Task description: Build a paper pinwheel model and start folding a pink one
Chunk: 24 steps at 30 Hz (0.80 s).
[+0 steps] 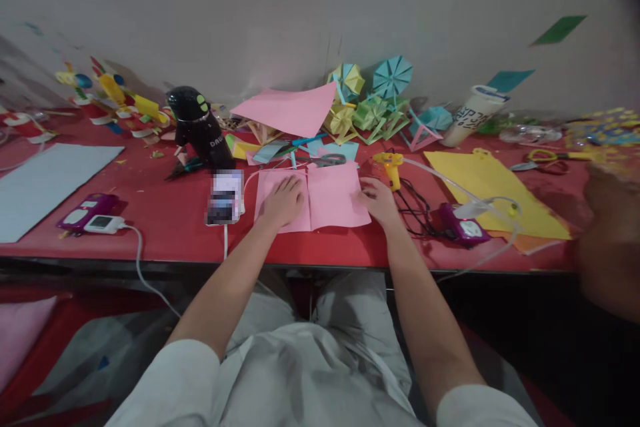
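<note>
A sheet of pink paper (336, 197) lies on the red table in front of me, with a crease or seam down its middle. My left hand (285, 200) rests flat on its left half, fingers stretched forward. At the right edge of the sheet, my right hand (379, 200) has its fingers bent and closed on the paper's border. Just behind the sheet are dark-handled scissors (327, 160). A yellow glue gun (389, 167) lies close beyond my right hand. Left of the paper is a phone (225, 197) with a white cable.
Behind stand a black bottle (200, 130), folded paper umbrellas (393, 77), a loose pink sheet (287, 109) and a cup (473, 115). Yellow paper (493, 190) and a purple power socket (464, 225) are at right. Another person's arm (610, 240) shows at the right edge.
</note>
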Available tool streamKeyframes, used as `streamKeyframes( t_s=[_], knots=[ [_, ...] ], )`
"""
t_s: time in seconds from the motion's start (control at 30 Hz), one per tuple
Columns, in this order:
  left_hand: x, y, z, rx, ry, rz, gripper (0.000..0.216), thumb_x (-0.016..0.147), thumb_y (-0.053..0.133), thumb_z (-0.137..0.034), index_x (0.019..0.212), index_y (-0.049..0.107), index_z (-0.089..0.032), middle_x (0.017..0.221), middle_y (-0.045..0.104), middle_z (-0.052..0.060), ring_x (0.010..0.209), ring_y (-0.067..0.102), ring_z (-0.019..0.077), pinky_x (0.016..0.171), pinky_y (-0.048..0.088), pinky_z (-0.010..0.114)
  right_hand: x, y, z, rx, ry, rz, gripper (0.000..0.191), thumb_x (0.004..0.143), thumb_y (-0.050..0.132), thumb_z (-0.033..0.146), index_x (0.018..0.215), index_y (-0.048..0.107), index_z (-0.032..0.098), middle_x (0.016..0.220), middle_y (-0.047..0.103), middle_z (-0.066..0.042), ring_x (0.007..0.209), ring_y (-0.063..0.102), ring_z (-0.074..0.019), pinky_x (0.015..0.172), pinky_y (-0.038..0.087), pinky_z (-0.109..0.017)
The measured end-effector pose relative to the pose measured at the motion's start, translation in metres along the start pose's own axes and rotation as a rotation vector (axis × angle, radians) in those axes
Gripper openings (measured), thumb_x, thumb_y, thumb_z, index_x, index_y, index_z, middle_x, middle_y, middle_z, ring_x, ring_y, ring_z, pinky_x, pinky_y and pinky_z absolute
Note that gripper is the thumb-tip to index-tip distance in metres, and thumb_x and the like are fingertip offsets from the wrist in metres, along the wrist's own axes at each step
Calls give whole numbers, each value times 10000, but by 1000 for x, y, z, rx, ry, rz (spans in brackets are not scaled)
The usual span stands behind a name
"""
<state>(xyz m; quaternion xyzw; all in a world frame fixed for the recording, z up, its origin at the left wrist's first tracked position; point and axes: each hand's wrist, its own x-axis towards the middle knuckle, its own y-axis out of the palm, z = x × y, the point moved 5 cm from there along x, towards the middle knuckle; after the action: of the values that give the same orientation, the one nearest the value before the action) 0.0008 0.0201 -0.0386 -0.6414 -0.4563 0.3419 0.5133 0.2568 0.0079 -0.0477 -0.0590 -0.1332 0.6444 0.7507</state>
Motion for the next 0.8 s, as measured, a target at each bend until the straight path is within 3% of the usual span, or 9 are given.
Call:
streamKeyframes(
  t_s=[0.2,0.3,0.4,0.6,0.8],
  knots=[
    [1,-6,0,31,-9,-54,500,976,278,-326,1437,422,-198,1574,343,56,1482,224,259,1208,165,488,-2,-1,2,68,30,48,558,656,741,409,1140,569,190,657,594,33,618,564,-147,643,473,-314],
    [0,-15,-1,39,-74,-155,424,963,339,-317,1322,540,-218,1486,473,73,1404,369,270,1175,244,492,-2,2,1,60,14,101,563,651,728,370,1157,559,188,693,621,21,648,587,-156,679,490,-330],
    [-3,-16,-2,19,-94,-171,399,955,348,-292,1266,584,-208,1376,574,92,1268,513,260,1105,357,450,-1,2,0,5,-14,60,529,667,695,355,1145,567,169,706,635,3,669,601,-165,712,503,-347],
    [-6,-5,-2,49,-36,-84,485,962,309,-287,1410,457,-172,1532,412,83,1435,324,241,1192,230,421,-1,2,-2,-67,-50,-2,488,695,655,355,1128,573,144,690,638,-10,654,609,-166,710,516,-345],
    [-7,-4,-1,56,-41,-81,512,970,276,-306,1442,415,-162,1547,389,83,1451,302,233,1201,218,422,-2,2,-4,-88,-57,6,442,673,624,331,1076,576,156,646,609,11,590,563,-147,623,474,-305]
  ],
)
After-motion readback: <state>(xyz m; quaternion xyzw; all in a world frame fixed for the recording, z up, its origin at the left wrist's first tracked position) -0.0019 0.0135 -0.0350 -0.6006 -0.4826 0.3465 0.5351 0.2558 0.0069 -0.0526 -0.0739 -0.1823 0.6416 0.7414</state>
